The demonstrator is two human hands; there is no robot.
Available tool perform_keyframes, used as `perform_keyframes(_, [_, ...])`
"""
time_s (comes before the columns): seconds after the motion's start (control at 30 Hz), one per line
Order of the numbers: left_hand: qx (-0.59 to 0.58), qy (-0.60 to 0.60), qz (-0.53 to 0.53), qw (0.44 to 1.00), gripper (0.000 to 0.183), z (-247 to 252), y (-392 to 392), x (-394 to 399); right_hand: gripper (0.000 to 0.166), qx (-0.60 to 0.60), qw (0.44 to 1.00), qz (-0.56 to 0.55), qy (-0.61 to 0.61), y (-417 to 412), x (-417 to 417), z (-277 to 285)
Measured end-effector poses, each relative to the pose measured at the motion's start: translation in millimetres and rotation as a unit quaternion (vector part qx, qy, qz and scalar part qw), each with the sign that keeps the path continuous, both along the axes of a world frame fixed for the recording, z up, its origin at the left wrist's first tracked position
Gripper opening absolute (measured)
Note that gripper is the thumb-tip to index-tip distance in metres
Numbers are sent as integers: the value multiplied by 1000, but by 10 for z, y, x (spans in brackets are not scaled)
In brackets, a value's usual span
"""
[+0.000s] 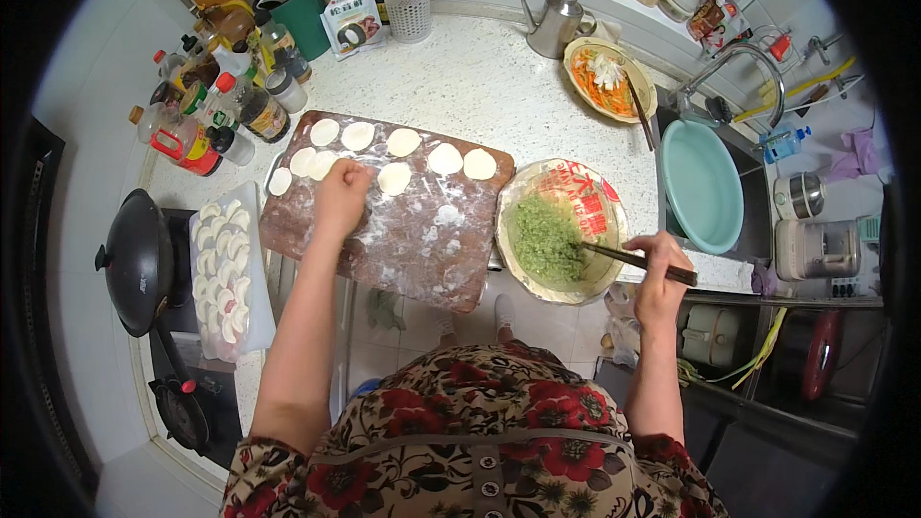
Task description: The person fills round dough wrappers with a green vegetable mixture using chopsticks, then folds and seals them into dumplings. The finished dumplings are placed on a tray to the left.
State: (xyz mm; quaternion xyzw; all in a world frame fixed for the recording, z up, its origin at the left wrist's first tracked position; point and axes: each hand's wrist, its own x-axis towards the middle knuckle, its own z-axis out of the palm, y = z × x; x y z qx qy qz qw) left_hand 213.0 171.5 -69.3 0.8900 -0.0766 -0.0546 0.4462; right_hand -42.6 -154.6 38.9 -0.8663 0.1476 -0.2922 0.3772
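My right hand (658, 277) grips a pair of dark chopsticks (633, 259). Their tips rest in chopped green filling (543, 241), which fills part of a wide bowl (507, 259) lined with a clear plastic bag bearing red print (586, 205). Over the floured wooden board (403, 259), my left hand (344, 198) is curled, its fingertips beside several round dough wrappers (393, 178). Whether it pinches a wrapper is hidden by the fingers. More wrappers (446, 158) lie along the board's far side.
Left of the board, folded dumplings (223, 259) cover a white tray (259, 316) near a lidded black wok (137, 262). Sauce bottles (252, 108) crowd the far left. A plate of shredded vegetables (604, 83), metal kettle (557, 25) and turquoise basin (701, 187) stand to the right.
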Motion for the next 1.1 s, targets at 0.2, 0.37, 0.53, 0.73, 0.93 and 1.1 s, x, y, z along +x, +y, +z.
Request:
perform_keyframes(0.2, [234,-55,-26,970,38,-440,-216,328,49,117,991,-61,22,-178,-368,-210])
perform_keyframes(0.37, [259,-37,-49,964,30,-625,-171,492,42,148,988,-30,25,-260,-610,-356])
perform_keyframes(0.53, [258,5,-30,966,28,-568,-258,461,34,98,994,-13,52,-339,-794,-428])
perform_keyframes(0.73, [275,26,-35,960,27,-556,-342,444,31,109,992,0,67,-397,-861,-584])
perform_keyframes(0.93, [268,73,-8,961,28,-550,-390,434,31,155,985,-27,68,-370,-769,-653])
perform_keyframes(1.1, [256,72,31,963,25,-619,-398,410,30,89,994,-3,68,-384,-730,-677])
